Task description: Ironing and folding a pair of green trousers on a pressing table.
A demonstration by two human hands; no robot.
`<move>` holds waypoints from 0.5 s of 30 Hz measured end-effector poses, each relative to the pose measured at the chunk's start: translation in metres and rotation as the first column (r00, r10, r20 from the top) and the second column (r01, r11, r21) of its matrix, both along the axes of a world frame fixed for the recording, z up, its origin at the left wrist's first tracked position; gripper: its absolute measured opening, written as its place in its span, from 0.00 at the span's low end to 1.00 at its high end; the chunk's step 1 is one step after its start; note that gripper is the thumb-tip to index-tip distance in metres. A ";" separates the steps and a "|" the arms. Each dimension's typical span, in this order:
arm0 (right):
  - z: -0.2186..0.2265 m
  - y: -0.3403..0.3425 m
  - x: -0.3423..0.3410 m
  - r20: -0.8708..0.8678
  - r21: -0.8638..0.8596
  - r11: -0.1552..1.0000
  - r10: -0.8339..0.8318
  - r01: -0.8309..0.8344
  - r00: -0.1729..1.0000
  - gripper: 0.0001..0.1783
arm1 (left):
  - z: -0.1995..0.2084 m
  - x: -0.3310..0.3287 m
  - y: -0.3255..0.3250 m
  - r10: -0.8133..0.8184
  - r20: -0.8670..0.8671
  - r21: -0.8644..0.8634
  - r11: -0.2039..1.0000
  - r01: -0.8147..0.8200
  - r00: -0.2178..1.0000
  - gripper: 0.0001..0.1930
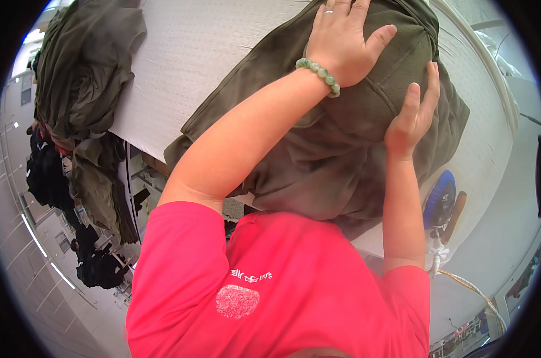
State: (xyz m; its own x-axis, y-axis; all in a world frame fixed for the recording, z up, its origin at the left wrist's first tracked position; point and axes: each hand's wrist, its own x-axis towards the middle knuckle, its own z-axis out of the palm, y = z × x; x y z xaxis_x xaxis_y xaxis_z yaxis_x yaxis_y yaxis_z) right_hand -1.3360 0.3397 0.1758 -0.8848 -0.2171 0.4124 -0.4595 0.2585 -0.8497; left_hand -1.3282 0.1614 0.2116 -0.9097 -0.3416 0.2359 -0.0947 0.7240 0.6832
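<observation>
A dark olive garment (318, 158) lies over the padded white table, its near part bunched in folds against my body. My left hand (345, 45) rests flat on the garment's far part with its fingers stretched out and the thumb apart; the top frame edge cuts off the fingertips. It wears a ring and a green bead bracelet (321, 73). Beside a seam on the right, my right hand (412, 119) stands edge-on against the cloth, its thumb and fingers extended. Neither hand grips anything that I can see.
At the table's right edge stands an iron (442, 200) with a blue shoe and brown handle, its hose (476, 290) trailing down right. More olive garments (88, 65) are heaped at the far left. Black clothes (47, 170) hang beyond them. The white table cover (181, 53) spreads between.
</observation>
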 end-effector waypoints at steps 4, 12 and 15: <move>0.003 0.004 -0.003 -0.052 0.044 0.998 -0.041 0.044 0.998 0.30 | 0.000 -0.001 0.001 -0.007 -0.012 -0.011 1.000 0.007 1.000 0.40; 0.005 0.012 -0.011 -0.045 0.181 0.983 0.016 -0.008 0.999 0.31 | -0.023 -0.005 0.001 0.068 -0.091 -0.065 0.995 -0.074 0.994 0.38; 0.017 0.013 -0.008 -0.023 0.253 0.966 0.059 -0.051 0.998 0.32 | -0.021 -0.009 0.000 0.069 -0.114 -0.070 0.994 -0.078 0.991 0.37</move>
State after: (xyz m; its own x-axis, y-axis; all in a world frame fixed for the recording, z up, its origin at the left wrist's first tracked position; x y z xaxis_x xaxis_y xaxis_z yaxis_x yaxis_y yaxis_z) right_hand -1.3440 0.3531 0.1926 -0.8566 -0.3656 0.3642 -0.5033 0.4364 -0.7458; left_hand -1.3373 0.1610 0.1907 -0.8494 -0.3843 0.3618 -0.0759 0.7673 0.6368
